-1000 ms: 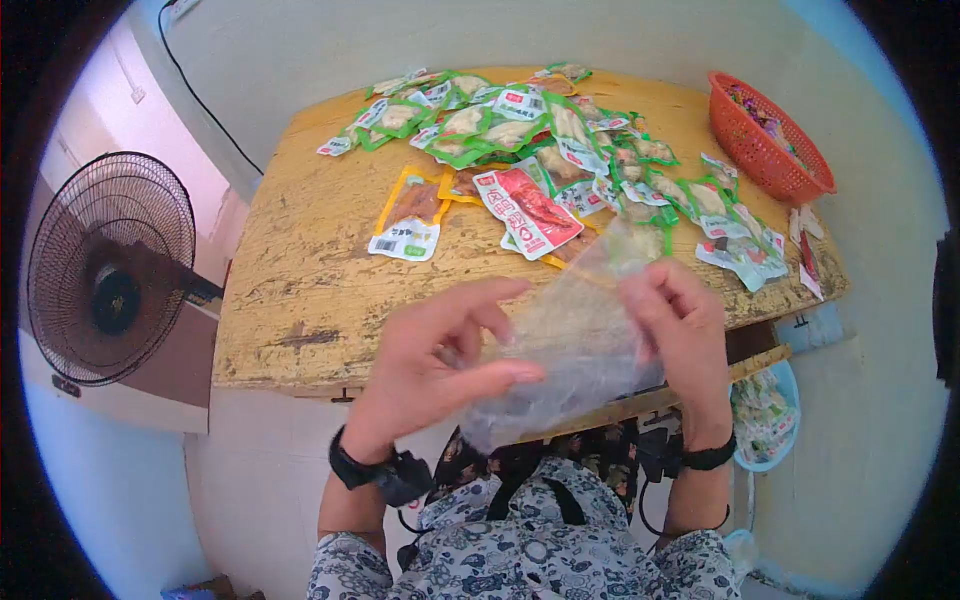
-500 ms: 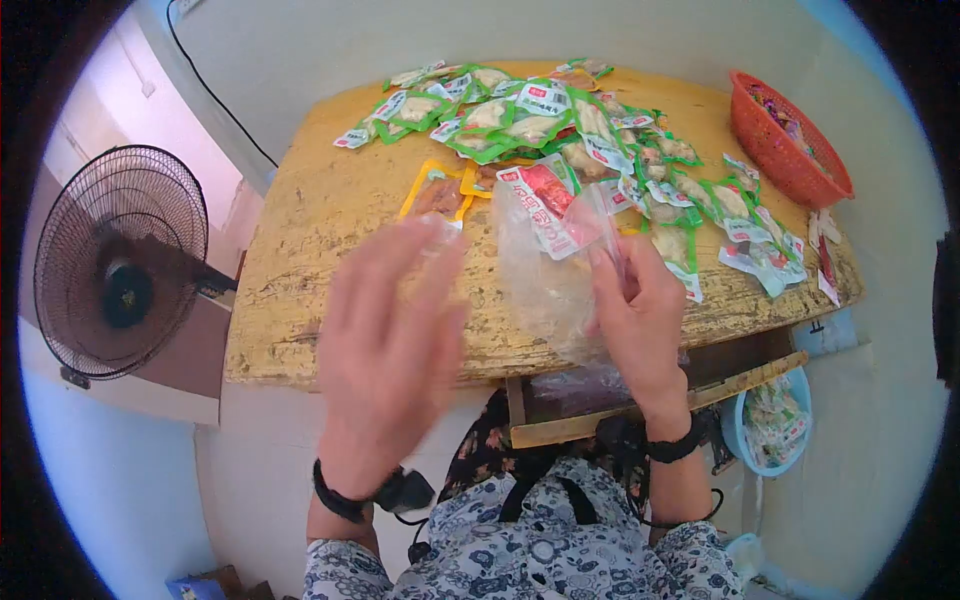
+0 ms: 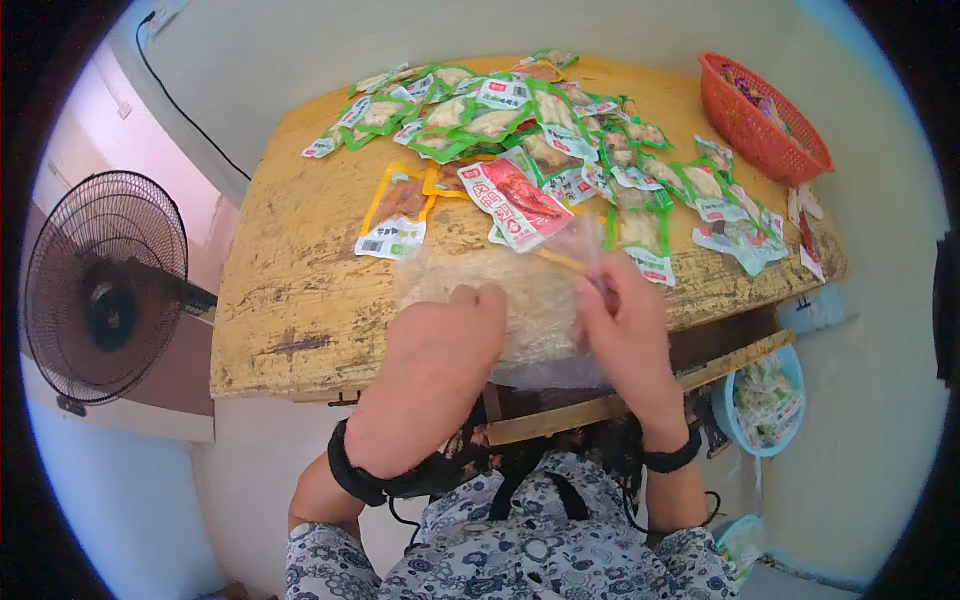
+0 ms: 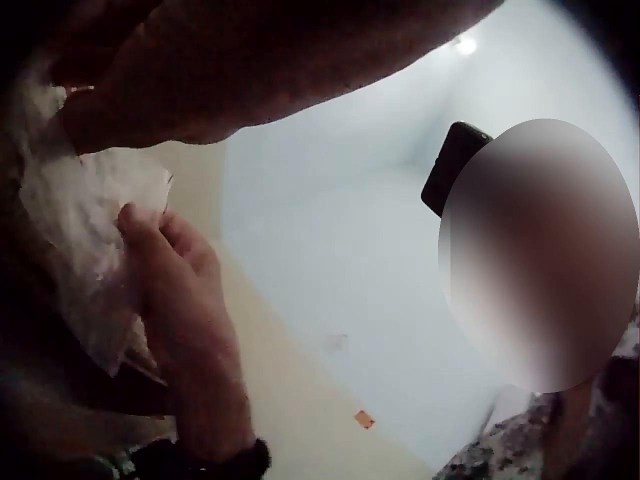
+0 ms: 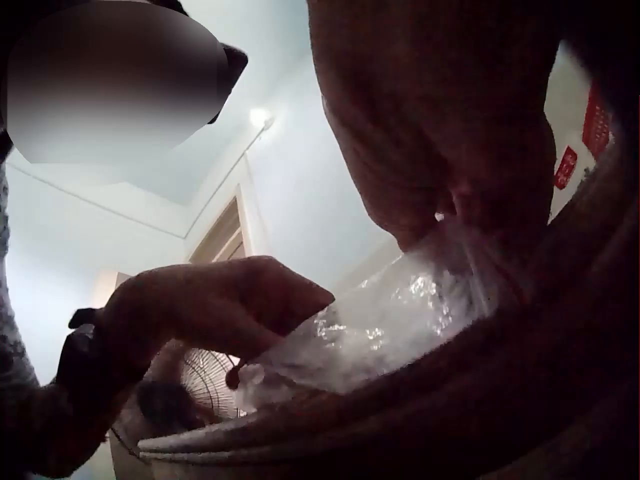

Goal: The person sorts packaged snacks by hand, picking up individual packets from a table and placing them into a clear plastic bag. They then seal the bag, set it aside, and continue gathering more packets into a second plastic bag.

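Note:
A clear plastic bag point(image 3: 545, 315) spreads over the near part of the yellow worn table point(image 3: 290, 290), its lower edge overlapping the drawer. My right hand point(image 3: 630, 325) pinches the bag's right edge between thumb and fingers, which also shows in the left wrist view. My left hand point(image 3: 440, 345) is bent down over the bag's left part with its fingers curled at the film; in the right wrist view the left hand point(image 5: 220, 305) grips the bag's near end, its fingertips partly hidden. Just beyond the bag lies a red-and-white food packet point(image 3: 515, 200).
Several green-edged food packets point(image 3: 490, 120) are heaped at the back, with a yellow-edged packet point(image 3: 400, 210) at left. A red basket point(image 3: 760, 125) stands at back right. Below the tabletop an open drawer point(image 3: 560, 415) juts out near a blue basin point(image 3: 765, 400). A fan point(image 3: 110, 290) stands left.
The left hand rose off the bag, then came down onto its left part. The right hand kept its pinch while the bag swung up and spread flatter across the table edge.

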A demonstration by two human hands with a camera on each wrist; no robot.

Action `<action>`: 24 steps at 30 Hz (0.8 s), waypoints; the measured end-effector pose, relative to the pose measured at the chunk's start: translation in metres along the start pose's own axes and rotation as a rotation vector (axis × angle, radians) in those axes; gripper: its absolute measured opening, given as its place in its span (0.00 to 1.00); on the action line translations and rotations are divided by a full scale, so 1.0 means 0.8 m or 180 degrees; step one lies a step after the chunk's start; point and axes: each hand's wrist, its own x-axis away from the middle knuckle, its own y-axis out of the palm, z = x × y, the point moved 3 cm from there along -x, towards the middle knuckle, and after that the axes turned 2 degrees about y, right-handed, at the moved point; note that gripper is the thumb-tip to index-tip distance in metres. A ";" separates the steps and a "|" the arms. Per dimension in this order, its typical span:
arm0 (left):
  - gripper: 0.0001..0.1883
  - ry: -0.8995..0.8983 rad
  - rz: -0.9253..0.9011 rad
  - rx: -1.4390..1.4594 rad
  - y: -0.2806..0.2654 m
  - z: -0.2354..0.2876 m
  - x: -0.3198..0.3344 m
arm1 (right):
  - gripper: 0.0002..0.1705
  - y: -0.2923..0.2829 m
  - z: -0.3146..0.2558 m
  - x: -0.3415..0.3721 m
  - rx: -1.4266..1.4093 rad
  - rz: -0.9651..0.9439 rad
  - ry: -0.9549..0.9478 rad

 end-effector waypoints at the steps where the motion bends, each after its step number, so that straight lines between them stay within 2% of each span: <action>1: 0.13 -0.0019 -0.0164 -0.0083 0.002 -0.003 0.003 | 0.09 0.005 -0.008 0.000 0.0320 0.0059 -0.0225; 2: 0.13 0.0264 0.0166 -0.0226 -0.001 -0.002 0.002 | 0.10 0.010 -0.016 -0.001 0.0642 0.0119 -0.0455; 4: 0.12 0.0839 0.0813 -0.0510 -0.004 0.000 0.000 | 0.11 0.015 -0.029 -0.006 0.0530 0.0131 -0.0542; 7: 0.11 0.1679 0.1194 -0.0266 -0.002 0.005 -0.014 | 0.11 0.015 -0.031 -0.011 0.0449 0.0149 -0.0562; 8: 0.11 0.1719 0.1050 -0.0160 0.005 0.003 -0.017 | 0.12 0.013 -0.029 -0.013 0.0437 0.0160 -0.0540; 10: 0.11 0.1807 0.0758 0.0047 0.021 -0.006 -0.021 | 0.14 0.009 -0.016 -0.012 -0.0736 -0.0306 0.0034; 11: 0.11 0.1632 0.0770 0.0263 0.026 -0.013 -0.022 | 0.16 0.007 -0.009 -0.008 -0.1322 -0.0542 0.0327; 14: 0.09 0.1124 0.0795 0.0714 0.031 -0.031 -0.018 | 0.22 -0.007 0.003 0.006 -0.2034 -0.0529 0.0600; 17: 0.09 0.0794 0.0982 0.0874 0.029 -0.034 -0.013 | 0.23 -0.013 -0.002 0.016 -0.2077 -0.0544 0.0693; 19: 0.08 0.0704 0.1191 0.1120 0.028 -0.027 -0.011 | 0.24 -0.002 0.009 0.015 -0.1950 -0.0488 0.0455; 22: 0.09 0.0751 0.0882 0.2477 0.034 -0.021 -0.014 | 0.25 0.003 0.003 0.014 -0.1449 -0.0373 0.0359; 24: 0.10 0.0457 0.0773 0.3046 0.038 -0.023 -0.014 | 0.27 0.007 -0.009 0.014 -0.1010 -0.0214 0.0141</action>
